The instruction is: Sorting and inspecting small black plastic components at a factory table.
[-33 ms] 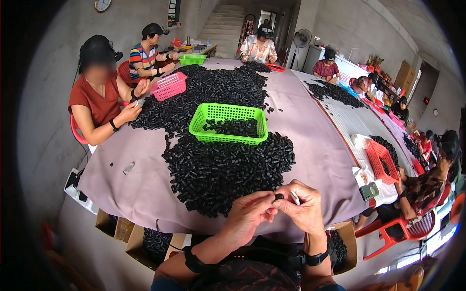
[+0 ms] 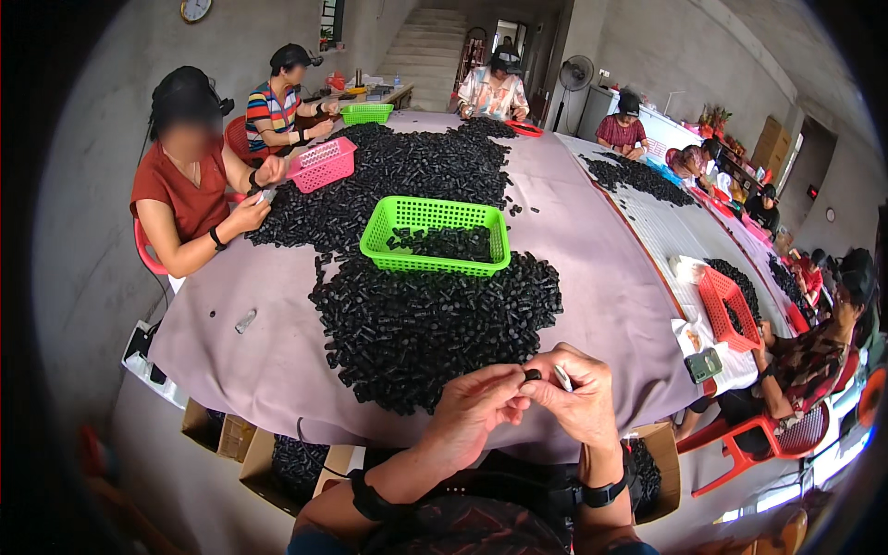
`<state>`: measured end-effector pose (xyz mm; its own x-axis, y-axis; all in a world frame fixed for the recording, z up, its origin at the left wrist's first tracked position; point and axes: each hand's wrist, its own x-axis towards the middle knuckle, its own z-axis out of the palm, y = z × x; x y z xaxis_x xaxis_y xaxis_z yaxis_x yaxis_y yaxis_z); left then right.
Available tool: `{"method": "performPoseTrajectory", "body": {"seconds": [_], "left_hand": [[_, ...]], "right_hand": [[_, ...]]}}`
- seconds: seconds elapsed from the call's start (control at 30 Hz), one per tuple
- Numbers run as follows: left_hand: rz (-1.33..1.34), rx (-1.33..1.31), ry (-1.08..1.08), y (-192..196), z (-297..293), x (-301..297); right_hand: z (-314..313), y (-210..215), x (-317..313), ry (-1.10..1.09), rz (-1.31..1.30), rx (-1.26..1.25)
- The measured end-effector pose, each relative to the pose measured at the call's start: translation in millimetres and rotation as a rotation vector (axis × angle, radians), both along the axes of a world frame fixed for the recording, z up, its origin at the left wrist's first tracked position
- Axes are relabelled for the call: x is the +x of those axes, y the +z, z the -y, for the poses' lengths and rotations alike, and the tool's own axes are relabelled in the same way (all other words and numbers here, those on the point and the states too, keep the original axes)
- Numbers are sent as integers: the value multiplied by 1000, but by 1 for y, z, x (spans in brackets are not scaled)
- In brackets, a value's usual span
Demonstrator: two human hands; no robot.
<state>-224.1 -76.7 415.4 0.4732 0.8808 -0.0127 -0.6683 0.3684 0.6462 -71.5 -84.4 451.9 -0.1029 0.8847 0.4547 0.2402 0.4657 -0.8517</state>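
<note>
Close to the near edge of the cloth-covered table, my left hand pinches a small black cylindrical piece between thumb and fingers. My right hand meets it there, its thumb against the same piece. A slim whitish tool is tucked in the right fingers; its kind cannot be made out. Just beyond my hands spreads a heap of similar black pieces. Behind that heap a green perforated basket stands with some black pieces inside.
A pink basket sits by a co-worker at the left. Several people work around the tables. Under the near edge are cardboard boxes of black pieces. To the right stand a red basket and a phone.
</note>
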Motion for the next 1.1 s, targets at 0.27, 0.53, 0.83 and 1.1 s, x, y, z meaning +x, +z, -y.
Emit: {"method": "performPoseTrajectory", "body": {"seconds": [0.27,0.53,0.83,1.1], "left_hand": [[-48,-6,-27,4,5,3],[-1,34,-50,4,9,0],[-84,-6,-46,7,7,-1],[-38,-10,-52,7,1,1]], "right_hand": [[1,4,1,-45,101,87],[3,-2,1,-20,37,55],[5,2,-2,-63,114,111],[-4,-4,-1,-79,58,125]]}}
